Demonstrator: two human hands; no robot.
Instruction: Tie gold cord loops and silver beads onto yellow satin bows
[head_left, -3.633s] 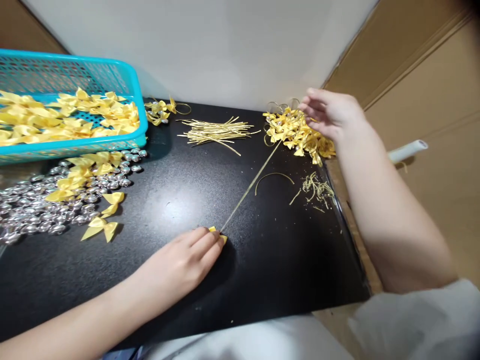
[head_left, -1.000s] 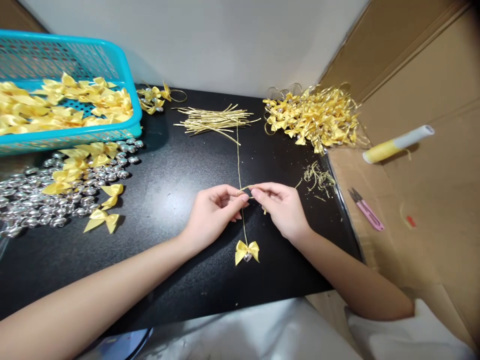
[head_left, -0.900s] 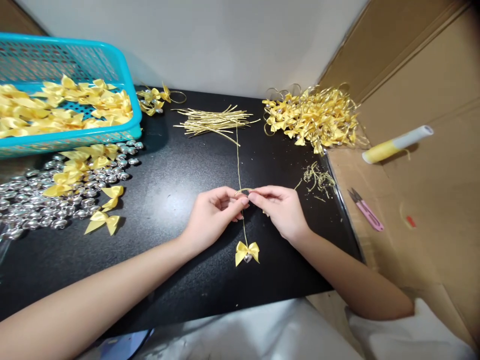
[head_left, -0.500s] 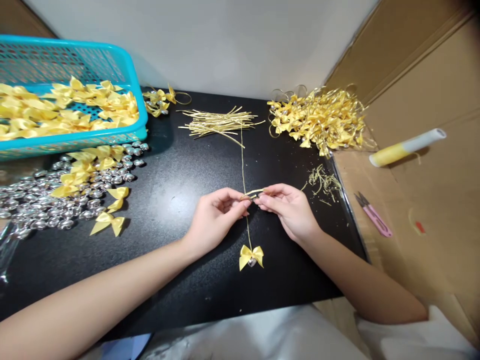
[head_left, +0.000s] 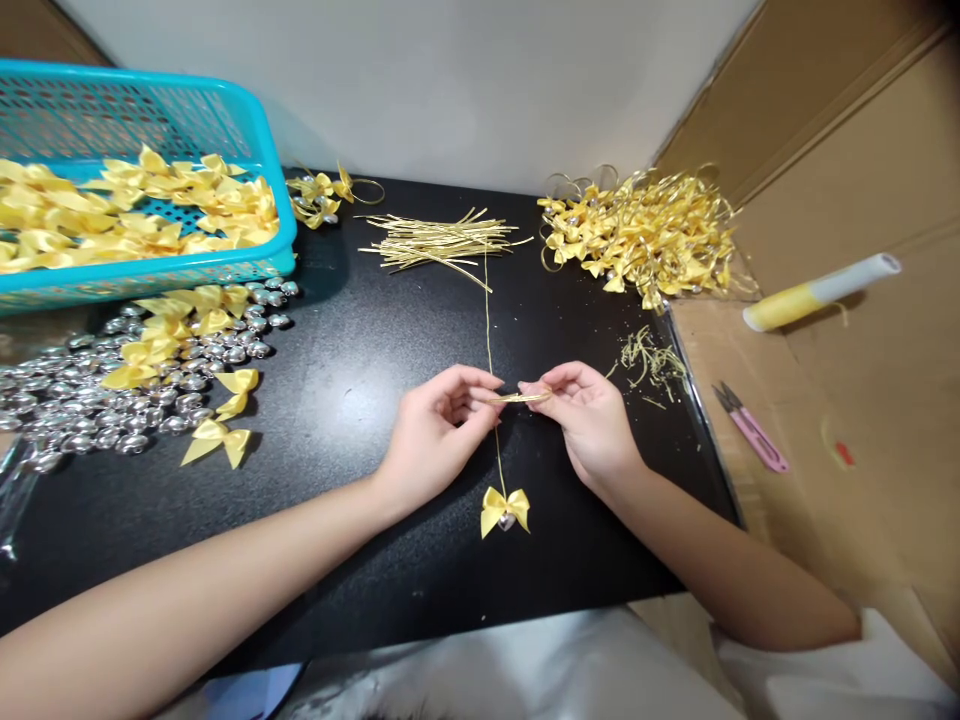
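Between my two hands is a short piece of gold cord (head_left: 517, 398), held in a nearly flat line. My left hand (head_left: 442, 415) pinches its left end, and my right hand (head_left: 589, 415) pinches the other end. Under my left fingertips runs a longer thin gold cord (head_left: 488, 335), stretching from the cord pile down to a yellow ribbon bow (head_left: 504, 508). A silver heart-shaped bead (head_left: 507, 522) sits at the bow's middle. The fingertips partly hide how the cords meet.
At left stands a turquoise basket (head_left: 281, 215) of yellow bows, with silver beads (head_left: 150, 405) in front. Gold cords (head_left: 442, 240) lie at the back. Finished bows with loops (head_left: 645, 235) are heaped at right, near cord scraps (head_left: 649, 362), pink thread snips (head_left: 754, 430) and a yellow-white tube (head_left: 821, 292).
The short gold cord has gone from a raised arc with parted strands to a flatter, closer line. My right fingers have shifted slightly. The bow stays on the table.
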